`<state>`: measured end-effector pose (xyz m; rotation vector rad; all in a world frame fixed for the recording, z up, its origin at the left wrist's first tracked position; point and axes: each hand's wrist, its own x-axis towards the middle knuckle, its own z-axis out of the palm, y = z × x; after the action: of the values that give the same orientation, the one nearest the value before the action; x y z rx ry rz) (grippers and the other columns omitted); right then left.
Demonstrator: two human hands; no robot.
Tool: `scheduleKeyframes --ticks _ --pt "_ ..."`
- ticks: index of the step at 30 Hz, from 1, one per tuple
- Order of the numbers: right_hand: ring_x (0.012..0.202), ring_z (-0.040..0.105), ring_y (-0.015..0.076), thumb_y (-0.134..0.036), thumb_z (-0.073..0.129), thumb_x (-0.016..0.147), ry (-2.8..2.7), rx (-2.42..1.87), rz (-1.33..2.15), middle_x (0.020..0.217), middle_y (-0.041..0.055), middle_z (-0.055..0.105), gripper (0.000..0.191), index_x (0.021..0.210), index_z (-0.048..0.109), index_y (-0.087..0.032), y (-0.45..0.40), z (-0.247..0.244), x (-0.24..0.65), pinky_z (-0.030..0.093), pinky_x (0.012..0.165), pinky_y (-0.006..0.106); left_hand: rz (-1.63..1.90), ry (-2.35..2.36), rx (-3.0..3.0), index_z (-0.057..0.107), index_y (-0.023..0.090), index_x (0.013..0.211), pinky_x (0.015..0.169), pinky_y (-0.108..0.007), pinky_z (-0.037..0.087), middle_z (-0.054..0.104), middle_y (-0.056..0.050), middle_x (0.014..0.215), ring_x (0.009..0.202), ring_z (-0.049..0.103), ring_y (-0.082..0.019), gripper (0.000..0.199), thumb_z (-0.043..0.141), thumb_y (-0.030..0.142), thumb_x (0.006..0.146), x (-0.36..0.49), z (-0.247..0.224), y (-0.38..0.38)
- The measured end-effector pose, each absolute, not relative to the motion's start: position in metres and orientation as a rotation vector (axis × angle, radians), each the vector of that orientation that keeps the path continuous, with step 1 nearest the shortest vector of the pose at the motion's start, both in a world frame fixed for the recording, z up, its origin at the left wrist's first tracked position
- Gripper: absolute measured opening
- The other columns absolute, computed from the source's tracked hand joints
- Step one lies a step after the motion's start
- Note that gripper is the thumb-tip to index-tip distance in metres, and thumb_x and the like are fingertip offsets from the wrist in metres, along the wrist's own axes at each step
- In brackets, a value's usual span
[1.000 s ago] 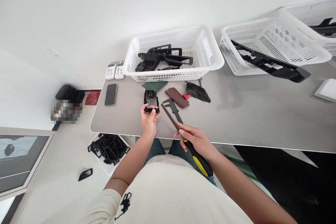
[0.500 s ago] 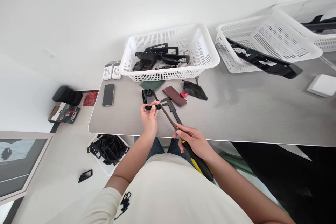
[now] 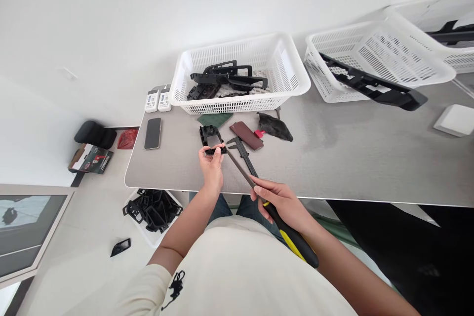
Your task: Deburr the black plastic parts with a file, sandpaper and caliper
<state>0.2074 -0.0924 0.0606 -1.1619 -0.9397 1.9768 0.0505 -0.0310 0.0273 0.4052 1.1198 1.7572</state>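
Note:
My left hand (image 3: pixel 212 168) pinches the near edge of a black plastic frame (image 3: pixel 209 134) above the grey table. My right hand (image 3: pixel 277 200) is closed round a file (image 3: pixel 240 169) where its thin metal blade meets the black and yellow handle. The file's tip is at the right near corner of the frame, beside my left fingertips; exact contact is too small to tell. Just right of the blade lies a dark caliper (image 3: pixel 244 155). Behind it are a dark red sandpaper piece (image 3: pixel 247 135), a green sheet (image 3: pixel 215 119) and a crumpled black cloth (image 3: pixel 276 127).
A white basket (image 3: pixel 240 105) with black parts stands at the back. Another basket (image 3: pixel 322 79) with a long black part is on its right. A phone (image 3: pixel 152 134) and two white boxes (image 3: pixel 158 100) lie left. Below, a floor bin (image 3: pixel 153 211) holds black parts.
My right hand has pulled the file back, down and to the right, away from my left hand. The black frame and my left hand have barely moved.

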Motion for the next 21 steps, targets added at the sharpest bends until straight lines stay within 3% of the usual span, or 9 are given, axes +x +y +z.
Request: scheduleKeyframes --ticks 21 --pt "0.036 0.044 0.0048 -0.046 0.061 0.075 -1.167 -1.322 1.918 0.069 -0.0036 0.049 0.059 0.126 0.060 -0.017 -0.088 0.067 0.203 0.035 0.032 0.022 1.754 1.174 0.404 0.041 0.024 0.090 0.089 -0.034 0.046 0.068 0.000 0.083 0.090 0.068 -0.016 0.047 0.078 0.036 0.063 0.048 0.025 -0.033"
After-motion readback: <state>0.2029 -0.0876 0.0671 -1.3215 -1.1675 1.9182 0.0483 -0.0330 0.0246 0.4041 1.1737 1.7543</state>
